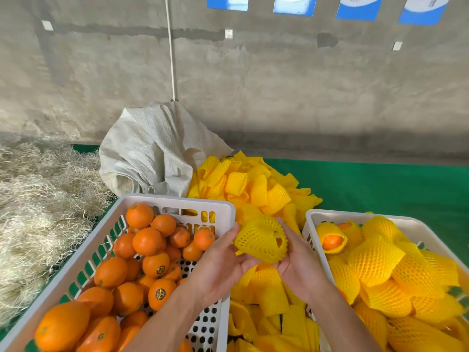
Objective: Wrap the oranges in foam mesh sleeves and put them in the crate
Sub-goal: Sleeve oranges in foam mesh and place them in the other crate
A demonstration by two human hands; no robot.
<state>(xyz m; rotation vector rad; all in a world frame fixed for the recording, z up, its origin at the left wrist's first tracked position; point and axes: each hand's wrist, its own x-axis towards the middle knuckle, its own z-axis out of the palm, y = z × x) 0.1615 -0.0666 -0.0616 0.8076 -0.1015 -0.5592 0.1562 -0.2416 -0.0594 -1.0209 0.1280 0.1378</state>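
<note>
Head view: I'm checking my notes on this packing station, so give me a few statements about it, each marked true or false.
1. Both hands hold one sleeved orange between the two crates. True: the left hand and the right hand cradle it.
2. The left crate holds bare oranges. True.
3. The right crate is filled with bare fruit. False: its wrapped oranges sit in yellow foam mesh, with one showing orange at an open end.
4. The loose sleeves are piled on straw. False: they lie on the green surface; the straw is off to the left.
5. A white woven sack lies behind the left crate. True.
</note>
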